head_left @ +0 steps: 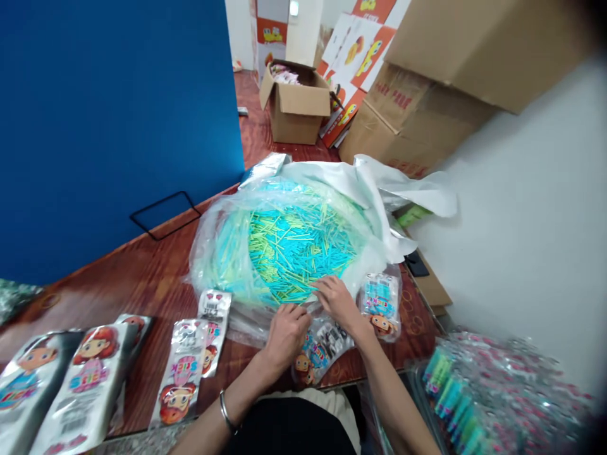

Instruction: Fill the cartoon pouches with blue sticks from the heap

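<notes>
A big clear plastic bag point(222, 253) lies open on the wooden table point(142, 284), full of thin blue and green sticks point(294, 246). My left hand point(284, 335) rests at the bag's near edge with fingers curled, pinching at the sticks. My right hand point(339, 300) reaches into the same edge, fingers bent down onto the sticks. Under both hands lies a printed cartoon pouch point(317, 354). A filled pouch point(380, 303) with blue sticks lies just right of my right hand. Whatever my fingers hold is too small to see.
Flat empty cartoon pouches point(190, 360) lie in a row at the left front. A heap of filled packets point(474, 392) sits at the lower right. Cardboard boxes point(294, 101) stand behind, a blue partition point(118, 114) on the left, a white wall on the right.
</notes>
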{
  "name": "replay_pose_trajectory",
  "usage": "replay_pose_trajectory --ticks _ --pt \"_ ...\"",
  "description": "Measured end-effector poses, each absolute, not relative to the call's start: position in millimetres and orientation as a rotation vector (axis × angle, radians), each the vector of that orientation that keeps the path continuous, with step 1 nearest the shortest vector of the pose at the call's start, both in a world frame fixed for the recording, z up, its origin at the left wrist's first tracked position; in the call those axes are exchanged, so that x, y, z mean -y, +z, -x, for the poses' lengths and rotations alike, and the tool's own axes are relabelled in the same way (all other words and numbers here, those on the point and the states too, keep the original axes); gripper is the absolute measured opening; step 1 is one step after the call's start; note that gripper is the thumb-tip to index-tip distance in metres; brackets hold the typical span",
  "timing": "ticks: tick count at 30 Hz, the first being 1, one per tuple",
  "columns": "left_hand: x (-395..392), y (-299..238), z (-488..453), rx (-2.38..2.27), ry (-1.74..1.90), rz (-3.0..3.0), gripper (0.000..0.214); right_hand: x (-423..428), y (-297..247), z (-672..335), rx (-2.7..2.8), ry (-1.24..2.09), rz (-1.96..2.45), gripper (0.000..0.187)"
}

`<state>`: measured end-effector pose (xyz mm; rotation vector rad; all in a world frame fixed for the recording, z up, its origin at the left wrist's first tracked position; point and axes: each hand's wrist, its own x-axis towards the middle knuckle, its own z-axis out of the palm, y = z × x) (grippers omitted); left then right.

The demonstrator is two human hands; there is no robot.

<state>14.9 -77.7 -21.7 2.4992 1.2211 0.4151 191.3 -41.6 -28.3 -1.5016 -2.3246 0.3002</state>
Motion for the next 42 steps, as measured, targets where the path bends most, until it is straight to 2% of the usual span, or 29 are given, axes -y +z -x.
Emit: replay_pose_trajectory --ticks 6,8,14,24,29,38,42 --pt "77.9 -31.6 2.6 -1.24 0.256 -2.549 0.019 32.6 -49.1 -162.9 2.413 0.23 1.546 0.048" --pt "79.6 -31.3 2.9 -1.23 0.254 -2.543 0.018 32.2 -52.4 -161.7 2.387 0.203 1.582 0.049" --pt "83.1 -26.1 3.4 -1.218 0.204 -2.547 0.016 34.4 -48.0 -157.2 2.424 0.168 1.656 0.038" --pt "82.3 -33.9 4.0 -1.21 0.185 -2.568 0.013 31.3 -47.4 -153.9 2.568 0.006 1.648 0.034" --pt "82.4 -34.0 4.0 -1.198 0.184 -2.572 0.011 32.3 -50.1 -152.2 2.648 -0.064 1.663 0.018" --pt "82.6 -38.8 5.1 -1.195 0.223 -2.595 0.012 26.9 -51.8 -152.0 2.681 -0.042 1.6 0.018" --pt "82.9 -40.2 5.7 -1.203 0.241 -2.588 0.014 23.3 -49.3 -164.5 2.66 0.006 1.618 0.025"
